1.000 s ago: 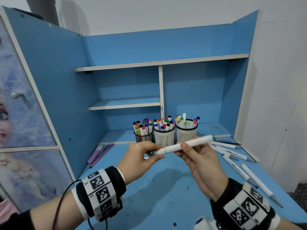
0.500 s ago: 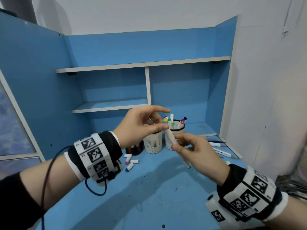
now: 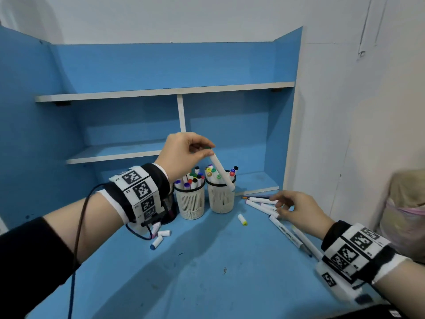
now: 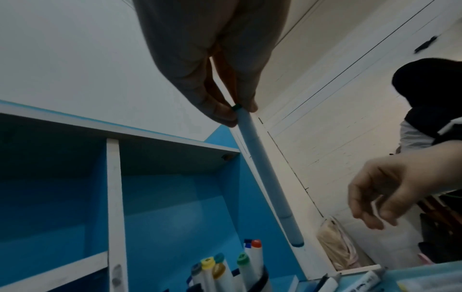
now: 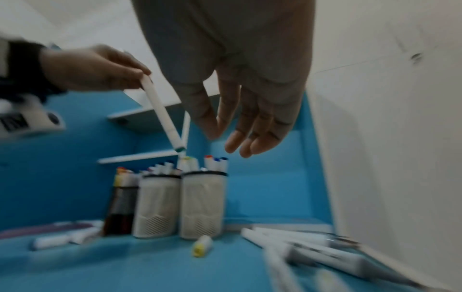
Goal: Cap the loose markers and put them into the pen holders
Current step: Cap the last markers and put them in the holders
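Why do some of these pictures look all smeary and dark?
Right wrist view: dim and smeared, so the loose markers and pen holders look fuzzy. Left wrist view: dark but sharper; the held marker shows clearly. Head view: bright, and the shelf edges bend from the wide lens.

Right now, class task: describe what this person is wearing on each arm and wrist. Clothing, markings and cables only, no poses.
The left hand and right hand are bare. Each wrist wears a black cuff with white edges, wrapped by a white band of square black-and-white coded markers. A dark cable loops from the left band along the forearm. A black sleeve covers the left forearm. A white camera unit sits under the right wrist.
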{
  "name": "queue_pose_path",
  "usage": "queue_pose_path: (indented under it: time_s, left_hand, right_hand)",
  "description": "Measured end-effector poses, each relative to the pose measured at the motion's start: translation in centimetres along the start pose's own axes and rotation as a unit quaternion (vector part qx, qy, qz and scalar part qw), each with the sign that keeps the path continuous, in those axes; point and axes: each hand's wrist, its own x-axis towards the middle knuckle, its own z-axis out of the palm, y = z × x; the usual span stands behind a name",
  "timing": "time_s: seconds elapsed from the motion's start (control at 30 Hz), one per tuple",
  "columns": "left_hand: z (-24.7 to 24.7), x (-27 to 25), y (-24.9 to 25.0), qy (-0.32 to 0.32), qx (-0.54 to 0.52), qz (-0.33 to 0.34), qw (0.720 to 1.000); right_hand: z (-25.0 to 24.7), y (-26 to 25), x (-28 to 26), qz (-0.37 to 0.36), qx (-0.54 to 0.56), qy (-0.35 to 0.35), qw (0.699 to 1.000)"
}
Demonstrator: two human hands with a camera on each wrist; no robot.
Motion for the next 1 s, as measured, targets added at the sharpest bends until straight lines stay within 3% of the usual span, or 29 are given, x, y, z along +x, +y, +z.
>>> queue_pose_path:
  time_s: [0.1, 0.23, 0.37, 0.53, 0.63, 0.73, 0.87, 1.0]
  left_hand:
    - [0.6, 2.0, -0.7, 0.029, 0.007, -0.007, 1.000]
    - [1.9, 4.0, -1.6, 0.027, 0.033, -0.019, 0.999]
    - [3.4, 5.2, -2.4, -0.002, 0.075, -0.039, 0.996]
    - [5.4, 5.8, -4.0, -0.052, 0.112, -0.063, 0.990]
    - [6.4, 5.7, -5.1, -0.062, 0.120, -0.082, 0.987]
    - [7.4, 5.6, -6.1, -0.071, 0.141, -0.098, 0.983]
    - [8.7, 5.2, -7.1, -0.099, 0.172, -0.110, 0.974]
    - [9.7, 5.1, -6.9, -0.084, 0.206, -0.107, 0.969]
  right_hand:
    - [-1.0, 2.4, 0.4, 0.054, -0.101, -0.059, 0.992]
    - [-1.3, 4.5, 0.1, 0.115, -0.250, -0.189, 0.942]
    - [-1.5, 4.3, -0.4, 0.158, -0.303, -0.309, 0.888]
    - [-2.3, 3.7, -0.3, 0.155, -0.327, -0.357, 0.861]
    - [-2.4, 3.9, 0.2, 0.158, -0.299, -0.330, 0.881]
    - [-2.6, 4.0, 0.6, 0.142, -0.244, -0.273, 0.920]
    - [-2.3, 3.6, 1.0, 0.091, -0.156, -0.193, 0.964]
    - [-1.8, 2.5, 1.1, 0.041, -0.082, -0.108, 0.990]
